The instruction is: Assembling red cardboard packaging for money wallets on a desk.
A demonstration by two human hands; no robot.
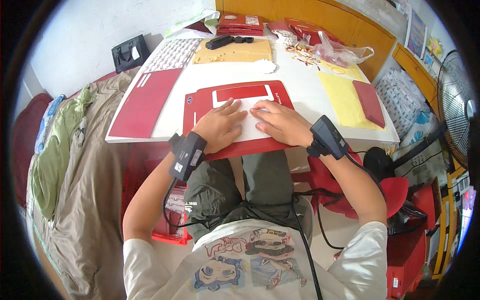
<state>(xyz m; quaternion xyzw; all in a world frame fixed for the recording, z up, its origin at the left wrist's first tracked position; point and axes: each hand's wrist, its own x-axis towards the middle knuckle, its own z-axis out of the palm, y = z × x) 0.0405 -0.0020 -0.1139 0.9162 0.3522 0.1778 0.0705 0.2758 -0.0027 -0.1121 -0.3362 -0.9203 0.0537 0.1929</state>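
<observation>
Red and glossy, the card (204, 104) is lying flat at the near side of the white table (300, 90), its lower edge seemingly overhanging my lap. My left hand (220, 126) is resting palm down on it, fingers slightly parted and reaching over the white panel (251, 131); my right hand (281, 123) is lying opposite, fingers loosely bent, thumb standing apart. Neither is gripping anything, and a gap is showing between my fingertips. I am judging this card to be light and fairly stiff, likely to bend or crease along a line if I am pressing unevenly. Its sheen is suggesting a slippery face, so flat pads are probably sliding more than holding. Whether it is one layer or several, I am not able to tell. The side edges are looking like the best hold, thumbs above and fingers beneath, with the overhanging lower edge offering an easy pinch. On my left a red panel (146, 105) is lying apart; on my right a small box (369, 104) is resting on the yellow sheet (340, 95).
</observation>
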